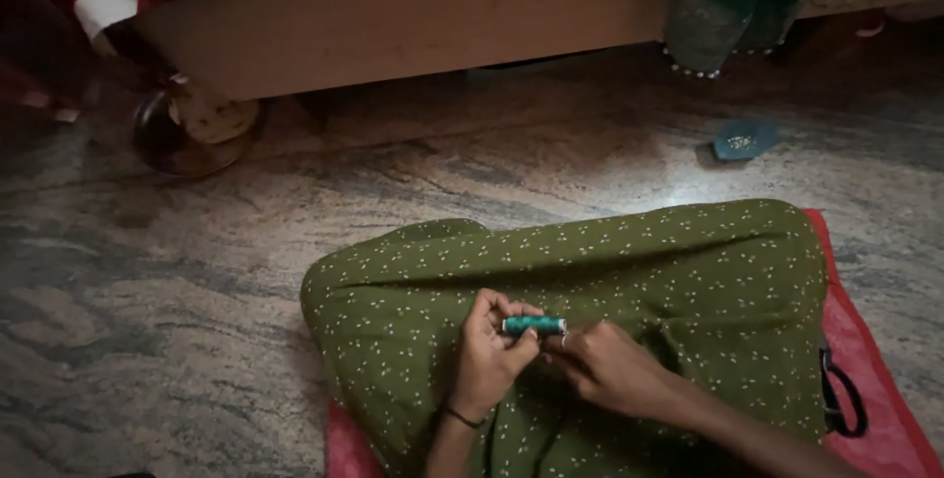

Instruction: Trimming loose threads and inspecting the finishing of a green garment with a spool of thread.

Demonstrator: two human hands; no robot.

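A small spool of teal thread [534,325] lies sideways between both hands, over green cloth with small white dots [688,271] that drapes my lap. My left hand [492,355] pinches the spool's left end with thumb and fingers. My right hand [605,365] holds the spool's right end, fingers curled near its tip. A thin dark band circles my left wrist.
A red mat [885,409] lies under the cloth on the mottled stone floor [197,271]. A wooden bed frame [393,16] runs along the top, with a dark round bowl [187,129] at its left and a small teal object [744,140] on the floor at right.
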